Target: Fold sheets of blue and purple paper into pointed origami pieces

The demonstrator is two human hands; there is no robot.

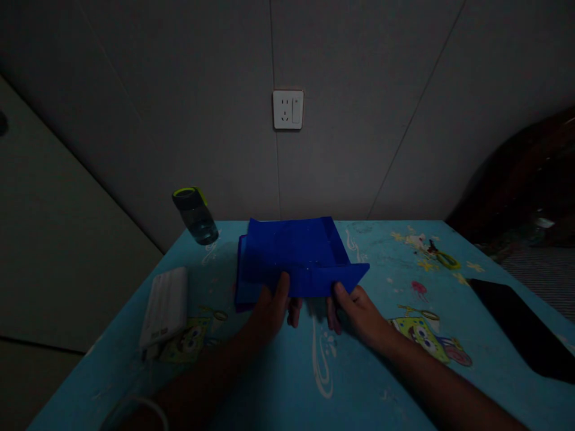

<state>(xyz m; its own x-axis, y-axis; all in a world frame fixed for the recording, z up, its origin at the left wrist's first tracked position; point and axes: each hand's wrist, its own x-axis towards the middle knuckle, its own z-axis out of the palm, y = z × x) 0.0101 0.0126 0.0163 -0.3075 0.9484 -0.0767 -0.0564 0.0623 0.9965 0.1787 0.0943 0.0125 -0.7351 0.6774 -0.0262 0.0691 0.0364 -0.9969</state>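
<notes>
The blue paper [294,254], partly folded, lies mid-table [359,371], its near edge pinched by both hands: left hand [269,311] with thumb on top, right hand [359,311] likewise. A bottle [195,215] and power bank [165,305] sit left, a phone [523,326] right.

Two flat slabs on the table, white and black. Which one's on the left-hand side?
The white power bank, lying left of the left hand; the black phone lies at the table's right edge.
</notes>
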